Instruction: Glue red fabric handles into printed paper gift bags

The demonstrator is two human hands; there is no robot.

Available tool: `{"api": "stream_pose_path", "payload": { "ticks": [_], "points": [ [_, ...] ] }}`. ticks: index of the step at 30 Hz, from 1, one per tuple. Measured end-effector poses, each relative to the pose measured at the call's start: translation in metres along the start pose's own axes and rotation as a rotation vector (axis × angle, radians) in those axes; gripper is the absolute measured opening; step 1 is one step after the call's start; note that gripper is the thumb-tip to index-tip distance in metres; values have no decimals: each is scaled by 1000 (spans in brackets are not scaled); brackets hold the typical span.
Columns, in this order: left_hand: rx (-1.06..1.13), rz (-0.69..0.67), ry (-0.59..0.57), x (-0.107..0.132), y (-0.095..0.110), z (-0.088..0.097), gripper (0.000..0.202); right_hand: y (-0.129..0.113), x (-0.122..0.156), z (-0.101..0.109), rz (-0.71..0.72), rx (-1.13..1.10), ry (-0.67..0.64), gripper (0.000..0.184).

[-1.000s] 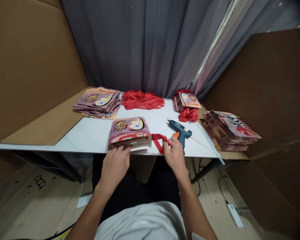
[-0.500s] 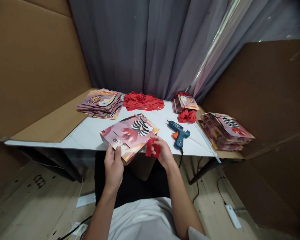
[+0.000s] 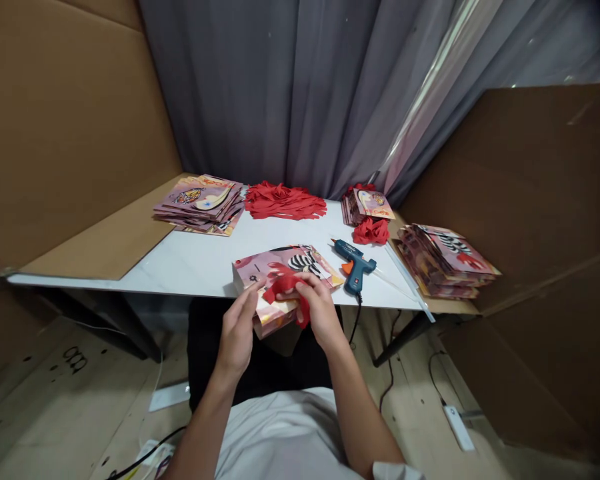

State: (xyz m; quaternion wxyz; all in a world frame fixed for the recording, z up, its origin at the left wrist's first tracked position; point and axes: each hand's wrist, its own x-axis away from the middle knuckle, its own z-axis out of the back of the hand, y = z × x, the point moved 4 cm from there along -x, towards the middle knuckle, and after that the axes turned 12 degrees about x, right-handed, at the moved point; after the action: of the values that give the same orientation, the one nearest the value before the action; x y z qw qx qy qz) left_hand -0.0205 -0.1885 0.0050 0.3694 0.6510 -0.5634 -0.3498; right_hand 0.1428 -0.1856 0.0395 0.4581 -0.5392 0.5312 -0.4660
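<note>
A printed paper bag (image 3: pixel 307 257), pink with a striped bow picture, lies opened out at the table's front edge, its near end jutting over. My left hand (image 3: pixel 237 330) is at its near left side, thumb and fingers along the edge, gripping it; part of that grip is hidden. A red ribbon (image 3: pixel 285 285) lies bunched across the upper face of the bag. My right hand (image 3: pixel 323 310) pinches this ribbon between thumb and fingers, and a loose tail hangs below. To the right of the bag lies a blue glue gun (image 3: pixel 353 263) with an orange trigger.
Flat printed bags are stacked at the back left (image 3: pixel 200 203), and other stacks stand at the back right (image 3: pixel 365 205) and far right (image 3: pixel 447 260). Red ribbons (image 3: pixel 285 202) are heaped behind, with a smaller bunch (image 3: pixel 371 231) at right. Cardboard walls (image 3: pixel 70 133) flank the table.
The bag has shifted right and is now spread into a box shape. My right hand has brought the red ribbon from the bag's right edge onto its face, closer to my left hand.
</note>
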Motion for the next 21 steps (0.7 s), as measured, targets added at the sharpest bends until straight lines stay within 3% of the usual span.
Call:
{"api": "stream_pose_path", "payload": {
  "ticks": [4, 6, 10, 14, 17, 21],
  "points": [
    [-106, -83, 42, 4, 8, -1, 72, 1, 12, 12, 3, 131, 9, 35],
    [-121, -102, -4, 7, 12, -4, 73, -4, 20, 17, 41, 236, -7, 36],
    [-110, -110, -139, 19, 18, -18, 93, -21, 36, 16, 155, 415, -6, 42],
    [-118, -105, -168, 28, 19, -28, 109, -36, 47, 8, 231, 671, 61, 29],
    [-180, -146, -146, 29, 18, -27, 82, -42, 53, 3, 238, 826, 106, 26],
    [-233, -212, -141, 31, 22, -28, 36, -37, 55, 2, 241, 746, 114, 29]
  ]
}}
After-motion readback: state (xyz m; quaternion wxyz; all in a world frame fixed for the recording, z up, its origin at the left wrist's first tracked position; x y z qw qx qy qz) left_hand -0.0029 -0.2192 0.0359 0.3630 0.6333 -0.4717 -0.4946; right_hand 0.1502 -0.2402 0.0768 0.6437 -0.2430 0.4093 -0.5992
